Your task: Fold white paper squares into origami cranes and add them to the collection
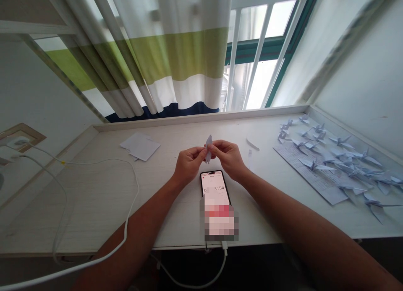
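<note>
Between my two hands, above the far end of the phone, is a small piece of folded white paper (208, 149), narrow and upright with a pointed top. My left hand (189, 162) pinches it from the left with thumb and fingertips. From the right, my right hand (230, 157) pinches the same paper. Fingers cover part of its middle, so its exact folds cannot be made out. Just below the hands a phone (217, 194) lies face up on the white desk (103, 207), its lit screen partly blurred out.
Many folded paper cranes (341, 161) crowd the right side, some on a written sheet (315, 182). Loose white paper squares (141, 146) lie left. Thin paper strips (252, 144) sit right of my hands. A white cable (134, 190) crosses my left forearm; a charging cable (224, 249) joins the phone.
</note>
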`<state>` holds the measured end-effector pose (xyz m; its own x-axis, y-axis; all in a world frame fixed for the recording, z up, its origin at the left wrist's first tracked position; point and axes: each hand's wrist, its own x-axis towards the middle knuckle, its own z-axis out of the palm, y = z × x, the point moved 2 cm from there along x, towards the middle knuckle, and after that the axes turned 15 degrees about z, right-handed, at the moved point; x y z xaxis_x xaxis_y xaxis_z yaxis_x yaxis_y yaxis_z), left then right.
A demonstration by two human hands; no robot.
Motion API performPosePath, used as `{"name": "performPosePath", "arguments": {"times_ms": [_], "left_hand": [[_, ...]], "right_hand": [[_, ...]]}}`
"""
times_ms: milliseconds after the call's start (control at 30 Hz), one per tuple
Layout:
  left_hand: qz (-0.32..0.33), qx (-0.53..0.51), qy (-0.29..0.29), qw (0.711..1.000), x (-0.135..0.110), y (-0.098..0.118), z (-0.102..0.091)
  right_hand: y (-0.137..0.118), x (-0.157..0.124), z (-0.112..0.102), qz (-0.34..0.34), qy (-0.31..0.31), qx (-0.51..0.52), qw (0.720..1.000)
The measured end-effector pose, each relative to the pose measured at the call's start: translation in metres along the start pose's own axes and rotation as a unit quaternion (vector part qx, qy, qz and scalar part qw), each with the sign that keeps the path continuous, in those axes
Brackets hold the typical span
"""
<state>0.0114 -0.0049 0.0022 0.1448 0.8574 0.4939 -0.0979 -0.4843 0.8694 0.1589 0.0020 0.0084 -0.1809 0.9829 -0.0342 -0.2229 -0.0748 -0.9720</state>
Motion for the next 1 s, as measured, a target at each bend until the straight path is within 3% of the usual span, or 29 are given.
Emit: {"name": "performPosePath", "arguments": {"times_ms": [233, 600, 767, 1000], "left_hand": [[-0.025, -0.038, 0.047, 0.998, -0.0001, -0.0034, 0.0015], [-0.036, -0.045, 0.058, 0.997, 0.0017, -0.0032, -0.0011], [-0.071, -0.063, 0.056, 0.994, 0.0039, -0.0043, -0.0046], [-0.029, -0.021, 0.065, 0.997, 0.0052, -0.0011, -0.0071]], "right_hand": [[-0.0011, -0.0017, 0.0010, -0.004, -0.012, 0.006, 1.000], [-0.0055, -0.0020, -0.0042, -0.071, 0.090, -0.124, 0.986], [-0.0068, -0.0038, -0.0048, -0.066, 0.073, -0.109, 0.989], [-0.0072, -0.0021, -0.0073, -0.053, 0.047, -0.110, 0.991]]}}
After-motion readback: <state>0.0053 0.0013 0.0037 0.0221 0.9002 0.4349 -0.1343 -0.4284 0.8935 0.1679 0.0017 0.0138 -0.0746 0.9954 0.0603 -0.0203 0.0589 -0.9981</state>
